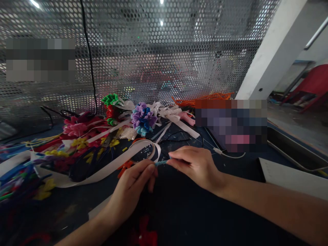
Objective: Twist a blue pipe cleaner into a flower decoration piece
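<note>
Both hands meet over the middle of the dark desk (179, 212), near its front edge. The left hand (133, 184) is closed, thumb and forefinger pinched on one end of a short blue pipe cleaner (161, 163). The right hand (196, 165) is likewise closed, fingertips gripping the other end. The fuzzy stem spans the small gap between the two hands, held just above the desk surface; whether it is being twisted or only held cannot be told.

Finished work: several pipe-cleaner flowers lie toward the back of the desk, against the perforated metal screen (164, 51). A purple and blue flower (143, 119) sits near the back centre; a pink flower (75, 128) lies to its left; a green and red flower (112, 106) stands between them, further back. A long white ribbon (102, 169) loops across the left half of the desk, just beyond the left hand. Loose coloured stems and yellow scraps crowd the left edge.

Judgement: the piece in hand is at an early stage, a single bare stem with no petals formed; the shaping and joining appear to remain.

A metal tray (294, 150) sits at the right edge, with a white sheet (289, 177) in front of it.
</note>
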Available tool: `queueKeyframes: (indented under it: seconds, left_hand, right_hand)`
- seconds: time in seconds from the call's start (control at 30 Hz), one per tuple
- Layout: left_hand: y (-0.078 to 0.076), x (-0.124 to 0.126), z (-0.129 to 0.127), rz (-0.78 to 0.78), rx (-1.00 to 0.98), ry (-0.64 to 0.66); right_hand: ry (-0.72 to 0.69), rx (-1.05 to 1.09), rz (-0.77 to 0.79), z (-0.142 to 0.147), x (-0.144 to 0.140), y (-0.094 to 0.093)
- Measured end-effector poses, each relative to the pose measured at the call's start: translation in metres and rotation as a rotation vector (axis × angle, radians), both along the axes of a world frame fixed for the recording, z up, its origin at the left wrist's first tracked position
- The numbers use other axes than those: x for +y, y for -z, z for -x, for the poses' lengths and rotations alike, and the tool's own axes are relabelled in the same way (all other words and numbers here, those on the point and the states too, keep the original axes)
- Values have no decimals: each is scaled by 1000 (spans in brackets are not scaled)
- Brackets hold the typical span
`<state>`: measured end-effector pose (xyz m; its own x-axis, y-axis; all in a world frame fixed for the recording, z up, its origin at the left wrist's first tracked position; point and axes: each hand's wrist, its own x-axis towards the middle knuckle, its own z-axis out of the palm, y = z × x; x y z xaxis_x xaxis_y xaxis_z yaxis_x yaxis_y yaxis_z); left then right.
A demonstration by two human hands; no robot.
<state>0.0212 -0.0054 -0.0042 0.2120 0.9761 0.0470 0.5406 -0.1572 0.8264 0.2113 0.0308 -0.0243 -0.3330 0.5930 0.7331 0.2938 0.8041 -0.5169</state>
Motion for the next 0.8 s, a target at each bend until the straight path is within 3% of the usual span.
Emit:
queueKeyframes:
  seconds: [0.23,0.43,0.67,0.8]
  left_hand:
    - [-2,0,0,11,0,-20]
    - [-1,0,0,21,-19,-18]
    - [-2,0,0,38,-33,-8]
    - [-2,-1,0,38,-53,-16]
  right_hand:
    - [-71,-398,37,3,1,3]
    - [-123,-402,107,3,-2,1]
    - [-259,-411,62,-1,2,3]
    - [-262,-305,42,-2,3,4]
